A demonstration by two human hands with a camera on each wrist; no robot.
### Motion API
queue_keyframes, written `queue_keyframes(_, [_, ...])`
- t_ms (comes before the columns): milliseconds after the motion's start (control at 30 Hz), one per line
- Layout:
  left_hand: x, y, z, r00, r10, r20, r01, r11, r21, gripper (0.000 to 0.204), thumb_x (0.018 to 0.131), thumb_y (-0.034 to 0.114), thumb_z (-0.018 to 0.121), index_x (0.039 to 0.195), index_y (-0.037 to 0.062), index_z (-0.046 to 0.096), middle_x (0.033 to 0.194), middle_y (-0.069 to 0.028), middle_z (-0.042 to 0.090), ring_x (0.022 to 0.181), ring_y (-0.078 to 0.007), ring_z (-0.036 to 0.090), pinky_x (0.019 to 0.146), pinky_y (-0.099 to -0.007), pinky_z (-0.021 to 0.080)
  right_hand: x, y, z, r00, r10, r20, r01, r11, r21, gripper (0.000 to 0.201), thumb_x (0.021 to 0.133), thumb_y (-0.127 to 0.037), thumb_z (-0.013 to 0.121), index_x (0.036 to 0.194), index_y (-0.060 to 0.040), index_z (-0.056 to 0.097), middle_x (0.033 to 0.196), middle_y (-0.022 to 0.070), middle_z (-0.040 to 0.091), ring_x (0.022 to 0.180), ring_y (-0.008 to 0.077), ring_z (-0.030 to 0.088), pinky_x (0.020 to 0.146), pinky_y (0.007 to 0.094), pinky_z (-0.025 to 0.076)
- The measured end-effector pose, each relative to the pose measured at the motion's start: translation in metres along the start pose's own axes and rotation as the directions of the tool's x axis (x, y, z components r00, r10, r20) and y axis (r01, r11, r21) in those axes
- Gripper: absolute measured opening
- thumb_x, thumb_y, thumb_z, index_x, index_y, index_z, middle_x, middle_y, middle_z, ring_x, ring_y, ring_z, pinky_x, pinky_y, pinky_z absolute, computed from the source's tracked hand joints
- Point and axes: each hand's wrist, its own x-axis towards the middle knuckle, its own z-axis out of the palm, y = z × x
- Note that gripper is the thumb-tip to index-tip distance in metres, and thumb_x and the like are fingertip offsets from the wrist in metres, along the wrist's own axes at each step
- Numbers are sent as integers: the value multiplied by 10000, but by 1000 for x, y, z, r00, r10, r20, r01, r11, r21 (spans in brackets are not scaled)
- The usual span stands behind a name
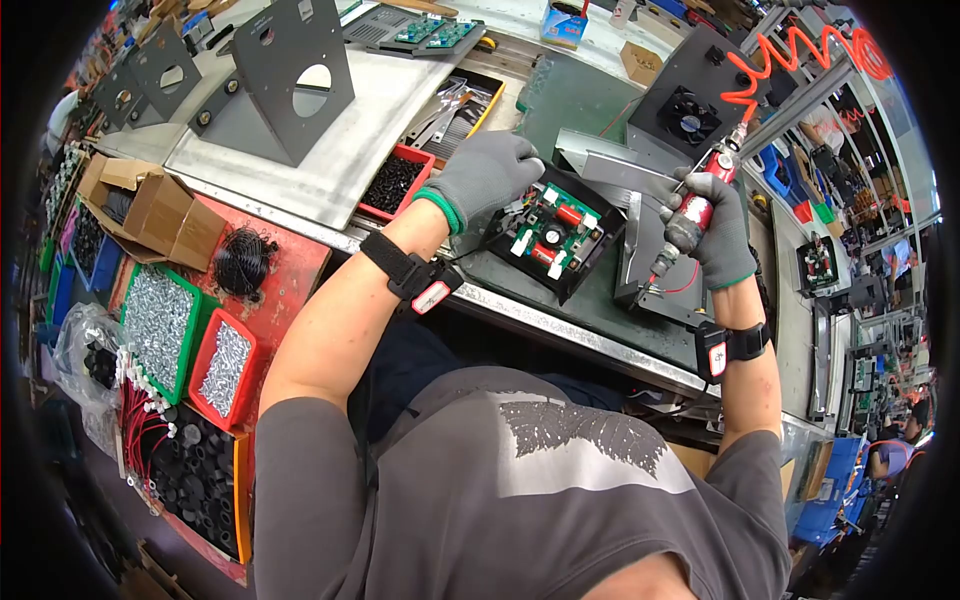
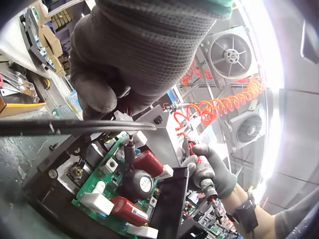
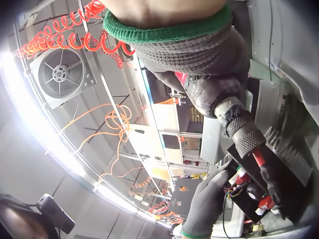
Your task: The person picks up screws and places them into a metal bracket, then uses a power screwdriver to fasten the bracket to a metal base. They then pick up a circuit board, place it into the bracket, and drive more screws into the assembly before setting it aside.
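Observation:
My gloved right hand [image 1: 722, 225] grips a red-and-silver air screwdriver [image 1: 690, 215], its bit pointing down beside a grey metal panel [image 1: 640, 255]. A coiled orange hose [image 1: 765, 60] runs up from the tool. My gloved left hand [image 1: 485, 170] is at the far left corner of a black housing [image 1: 575, 285], fingers curled. Thin wires show by its fingertips in the right wrist view; I cannot tell whether it holds them. Inside the housing lies a green circuit board [image 2: 107, 174] with red capacitors [image 2: 130, 210], a round black coil [image 2: 135, 184] and white blocks.
Left of the housing sit a red bin of black screws [image 1: 395, 185] and a yellow-edged tray of metal parts [image 1: 455, 110]. Behind the tool stands a dark panel with a fan [image 1: 688, 115]. Green and red screw bins [image 1: 228, 368] and a cardboard box [image 1: 150, 205] lie at far left.

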Motion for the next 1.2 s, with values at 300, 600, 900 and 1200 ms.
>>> queue_keyframes(300, [-18,10,-12,994,-96,52,102,984,-143,389,913,324,579,1167,42,668,847,-154,685,818,-235,670,768,-348,509,-6,0,2,1000,18,10,-18,1000,18,310,794,-162,636,1054,-13,556,755,121,598,636,262,636,443,319,513])
queue_keyframes(600, [-51,33,5,963,8,-269,-66,976,-207,352,896,131,594,1221,-3,583,1027,-162,649,847,-238,653,789,-342,517,-14,0,6,1000,13,12,-14,997,82,275,803,-158,634,1029,-16,567,760,98,588,637,209,620,466,317,534])
queue_keyframes(900, [-54,64,47,896,-18,-444,-54,987,-150,342,883,47,625,1215,-6,566,963,-134,622,831,-215,636,762,-319,515,-3,4,-1,999,38,35,-43,985,165,248,815,-172,628,1006,-24,573,759,115,598,644,259,636,526,340,565])
queue_keyframes(1200, [-65,70,39,964,-160,-211,53,898,-437,433,860,96,702,1245,-24,547,908,-35,566,628,-43,457,593,-210,440,-13,7,-8,996,88,27,-91,978,185,230,805,-117,623,1003,-17,563,741,107,603,621,205,629,576,344,582])
